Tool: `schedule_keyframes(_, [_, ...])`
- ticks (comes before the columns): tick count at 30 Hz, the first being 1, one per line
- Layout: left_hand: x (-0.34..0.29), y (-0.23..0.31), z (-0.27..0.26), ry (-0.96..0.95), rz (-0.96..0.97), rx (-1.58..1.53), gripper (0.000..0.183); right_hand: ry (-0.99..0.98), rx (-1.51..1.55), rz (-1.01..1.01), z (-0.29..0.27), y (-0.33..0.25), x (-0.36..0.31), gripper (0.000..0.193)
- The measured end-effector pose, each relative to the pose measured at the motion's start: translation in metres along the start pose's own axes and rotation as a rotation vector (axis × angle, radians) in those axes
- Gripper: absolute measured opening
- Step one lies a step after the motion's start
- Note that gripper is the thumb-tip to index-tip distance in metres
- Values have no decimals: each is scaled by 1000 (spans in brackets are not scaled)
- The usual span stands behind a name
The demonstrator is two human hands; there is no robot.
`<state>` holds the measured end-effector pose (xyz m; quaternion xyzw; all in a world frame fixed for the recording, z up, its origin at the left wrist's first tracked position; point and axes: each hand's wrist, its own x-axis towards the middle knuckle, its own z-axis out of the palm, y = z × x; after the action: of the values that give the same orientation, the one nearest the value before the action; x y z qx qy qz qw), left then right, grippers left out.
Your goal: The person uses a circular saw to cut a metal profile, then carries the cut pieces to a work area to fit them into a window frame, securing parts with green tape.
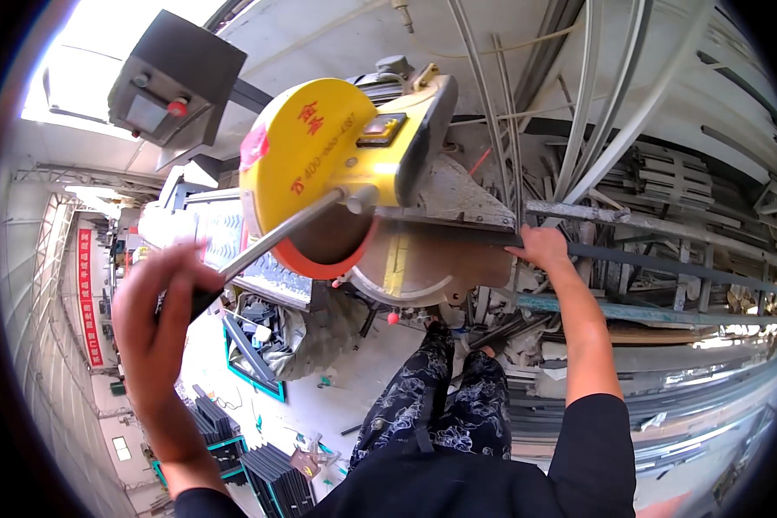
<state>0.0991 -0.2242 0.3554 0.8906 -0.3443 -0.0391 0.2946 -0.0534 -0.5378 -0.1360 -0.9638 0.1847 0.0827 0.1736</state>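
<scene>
In front of me stands a cut-off saw with a yellow blade guard point(319, 129), its round dark blade point(332, 235) showing below the guard. A metal lever point(281, 231) slopes down to the left from the saw and ends in a black grip point(203, 300). My left hand point(155, 306) is at this grip, its fingers smeared by motion, so its hold is unclear. My right hand point(544, 248) is closed on a long dark grey bar point(647, 259), just right of the saw's fence point(466, 203). The bar runs from the saw table point(466, 263) off to the right.
A grey control box point(177, 82) with a red button hangs at upper left. Metal profiles point(613, 104) lean at upper right, with racks of more bars point(699, 423) beside me. Scraps fill a bin point(263, 345) at left, and dark frames point(276, 479) stand below it.
</scene>
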Motion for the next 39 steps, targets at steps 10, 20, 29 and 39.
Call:
schedule_keyframes(10, [0, 13, -4, -190, 159, 135, 15, 145, -87, 54, 13, -6, -11, 58])
schedule_keyframes(20, [-5, -12, -17, -81, 370, 44, 15, 453, -151, 122, 26, -171, -69, 67])
schedule_keyframes(29, [3, -35, -24, 90, 790, -225, 21, 650, 429, 100, 84, -344, 7, 59])
schedule_keyframes(39, [-62, -261, 14, -70, 1142, -835, 27, 415, -223, 320, 74, -407, 119, 17])
